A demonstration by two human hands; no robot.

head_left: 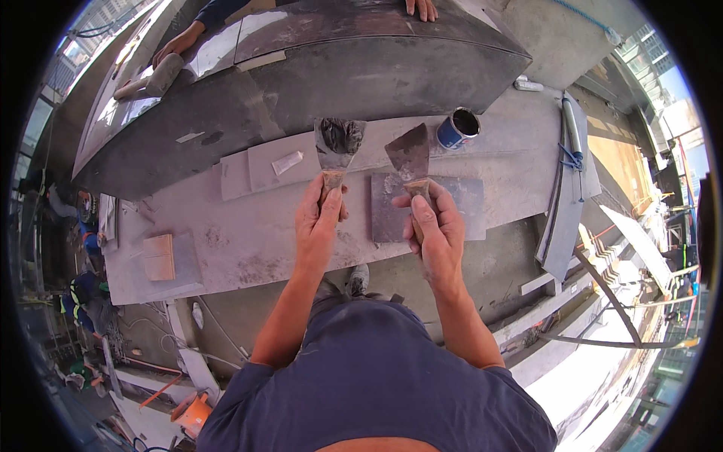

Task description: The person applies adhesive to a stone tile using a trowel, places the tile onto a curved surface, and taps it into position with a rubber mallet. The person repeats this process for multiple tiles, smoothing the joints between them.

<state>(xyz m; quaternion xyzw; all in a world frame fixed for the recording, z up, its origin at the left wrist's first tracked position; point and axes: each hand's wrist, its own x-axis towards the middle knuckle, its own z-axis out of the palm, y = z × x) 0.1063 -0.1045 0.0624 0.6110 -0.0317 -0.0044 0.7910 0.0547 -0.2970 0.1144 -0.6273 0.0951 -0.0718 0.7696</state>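
My left hand (319,215) is closed round the wooden handle of a putty knife (332,181), its blade pointing away from me. A lump of glossy black paste (343,134) sits on that blade. In my right hand (434,226) is a second putty knife (410,153), gripped by its handle, with a wide dark blade tilted to the left. The two blades are apart, side by side above the dusty board. Just beyond the right blade stands an open blue can (459,129) with dark contents. A white tube (287,163) lies left of the left blade.
A long dark stone slab block (376,79) spans the far side. A co-worker's hand (179,45) is at its far left near a grey roll-shaped tool (165,74); another hand (422,9) rests on top. A dark tile (467,203) and a tan block (159,257) lie on the board (248,248).
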